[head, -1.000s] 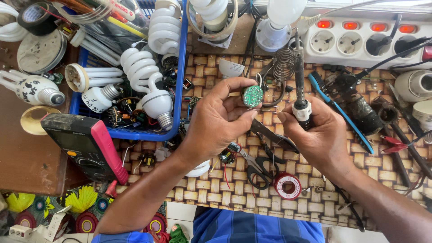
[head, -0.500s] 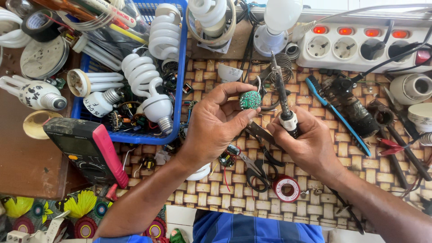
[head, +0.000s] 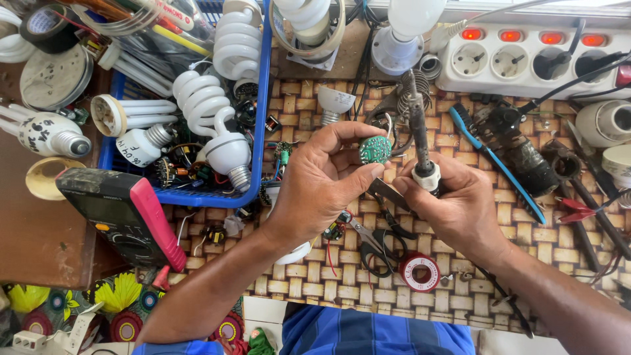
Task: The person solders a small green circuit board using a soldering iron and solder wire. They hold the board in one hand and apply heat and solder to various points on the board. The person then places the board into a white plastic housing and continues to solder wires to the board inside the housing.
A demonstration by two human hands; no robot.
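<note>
My left hand (head: 322, 181) pinches a small round green circuit board (head: 374, 149) between thumb and fingers, held upright above the woven mat (head: 309, 118). My right hand (head: 457, 204) grips a soldering iron (head: 418, 125) by its handle, with the dark tip pointing away toward the coiled metal stand (head: 420, 89). The iron's shaft passes just right of the board. A pair of scissors (head: 378, 246) and a red-and-white solder reel (head: 420, 271) lie on the mat below my hands.
A blue basket (head: 259, 131) of spiral lamps sits at left, with a multimeter (head: 125, 213) in front of it. A white power strip (head: 526, 59) with lit red switches runs along the back right. A blue brush (head: 499, 164), pliers (head: 582, 210) and lamp parts lie at right.
My right hand has shifted left, bringing the soldering iron closer beside the green board. The left hand keeps holding the board in nearly the same spot.
</note>
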